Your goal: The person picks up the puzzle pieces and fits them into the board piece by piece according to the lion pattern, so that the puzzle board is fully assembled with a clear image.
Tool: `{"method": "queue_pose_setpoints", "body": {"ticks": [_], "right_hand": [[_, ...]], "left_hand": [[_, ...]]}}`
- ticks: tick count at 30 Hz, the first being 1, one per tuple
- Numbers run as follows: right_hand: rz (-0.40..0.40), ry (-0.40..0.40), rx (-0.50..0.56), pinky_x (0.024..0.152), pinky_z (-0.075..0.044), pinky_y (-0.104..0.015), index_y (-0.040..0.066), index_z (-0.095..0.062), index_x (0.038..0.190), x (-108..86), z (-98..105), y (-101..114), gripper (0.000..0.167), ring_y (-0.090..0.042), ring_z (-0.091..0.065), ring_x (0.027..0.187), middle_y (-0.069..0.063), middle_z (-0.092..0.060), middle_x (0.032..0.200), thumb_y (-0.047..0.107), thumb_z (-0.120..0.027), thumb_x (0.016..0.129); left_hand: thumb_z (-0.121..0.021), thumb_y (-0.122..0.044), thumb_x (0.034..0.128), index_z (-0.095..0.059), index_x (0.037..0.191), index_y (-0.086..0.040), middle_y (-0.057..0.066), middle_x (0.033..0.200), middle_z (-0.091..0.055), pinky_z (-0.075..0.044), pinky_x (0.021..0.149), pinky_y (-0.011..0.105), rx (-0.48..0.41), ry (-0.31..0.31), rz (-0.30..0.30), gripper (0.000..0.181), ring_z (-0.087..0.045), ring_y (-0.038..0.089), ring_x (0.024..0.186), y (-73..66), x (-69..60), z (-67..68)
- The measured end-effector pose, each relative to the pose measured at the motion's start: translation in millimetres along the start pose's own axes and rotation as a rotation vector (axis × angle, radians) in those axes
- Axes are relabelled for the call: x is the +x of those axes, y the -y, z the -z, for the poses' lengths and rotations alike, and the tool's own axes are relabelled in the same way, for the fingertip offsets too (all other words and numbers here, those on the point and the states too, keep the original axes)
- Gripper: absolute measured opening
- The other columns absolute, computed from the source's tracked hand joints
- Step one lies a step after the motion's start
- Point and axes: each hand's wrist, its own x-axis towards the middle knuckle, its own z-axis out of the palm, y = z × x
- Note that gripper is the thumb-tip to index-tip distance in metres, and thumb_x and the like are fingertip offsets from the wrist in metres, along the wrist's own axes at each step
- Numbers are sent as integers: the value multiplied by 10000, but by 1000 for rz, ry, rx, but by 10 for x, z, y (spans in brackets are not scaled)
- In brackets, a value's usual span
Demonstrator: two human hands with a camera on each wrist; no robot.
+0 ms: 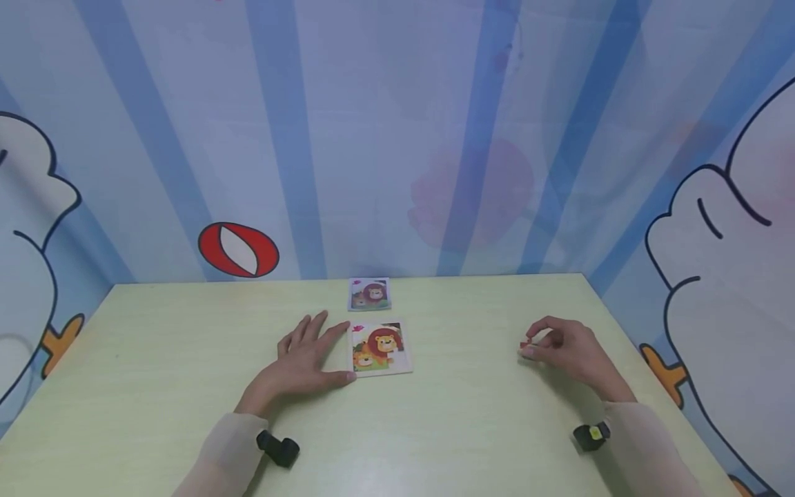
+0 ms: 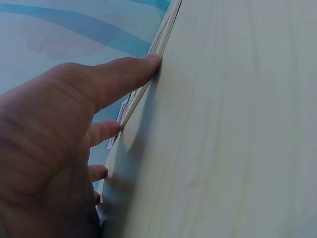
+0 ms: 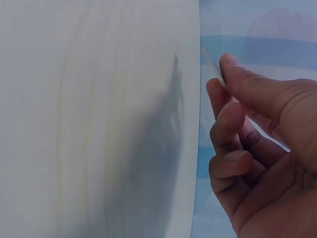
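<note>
A square lion-picture puzzle lies flat on the table, with white patches along its lower right side. My left hand is beside it, thumb and forefinger stretched out to touch its left corners. The left wrist view shows the thumb against the puzzle's thin edge. Well to the right, my right hand pinches a small reddish puzzle piece between thumb and forefinger, above the table. That thin piece appears nearly edge-on in the right wrist view; its picture cannot be made out.
A smaller lion picture card lies behind the puzzle, near the far edge of the pale wooden table. A blue striped cloth backdrop rises behind the table. Dark wrist cameras are strapped on both sleeves.
</note>
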Motion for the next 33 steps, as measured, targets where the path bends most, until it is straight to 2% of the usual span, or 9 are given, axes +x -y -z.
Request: {"method": "queue_pose_setpoints", "body": {"ticks": [3,9,14,18,24,29,33], "right_hand": [[25,2,53,679,-502,-286,153,-767,1145,31,-46,63,280,-170,-678,789,-16,-817,868,345,-832,951],[85,21,143,666,-570,-284,113,-781,1199,103,-159,217,310,-202,-712,765,-47,-848,987,310,-823,962],[76,69,247,657,-584,-312,54,-768,1232,155,-262,340,280,-237,-730,751,-116,-841,1096,203,-781,995],[67,117,334,704,-613,-315,23,-751,1272,193,-348,419,295,-246,-767,802,-165,-826,1127,170,-750,1016],[84,165,437,807,-657,-343,36,-730,1298,247,-457,545,331,-290,-784,849,-190,-817,1119,176,-772,1001],[89,170,445,803,-653,-359,94,-745,1281,279,-545,650,332,-306,-759,816,-195,-810,1016,216,-803,978],[96,177,445,796,-653,-345,95,-760,1265,308,-617,724,310,-291,-757,804,-198,-804,979,205,-801,978]], "left_hand": [[-775,-573,885,-359,1688,-238,205,1815,-105,-87,1257,815,-1,0,0,964,-19,531,1665,-10,-7,4],[-773,-581,883,-355,1690,-241,203,1817,-100,-77,1262,813,-6,3,5,970,-10,529,1667,-11,-16,13],[-785,-587,872,-370,1682,-243,204,1814,-106,-63,1257,810,-33,-19,-15,973,-6,523,1667,40,10,-34],[-794,-601,862,-379,1677,-263,191,1813,-120,-67,1253,800,-41,-51,-32,975,-13,506,1671,98,32,-89],[-797,-614,853,-380,1678,-272,181,1814,-128,-67,1252,809,-37,-56,-32,986,-19,504,1672,119,45,-105],[-799,-556,872,-368,1684,-263,177,1819,-109,-69,1261,795,-34,-47,-23,964,-8,498,1674,104,41,-93],[-796,-570,868,-382,1677,-244,201,1810,-120,-74,1250,807,-36,-40,-25,965,-20,520,1664,63,17,-48]]}}
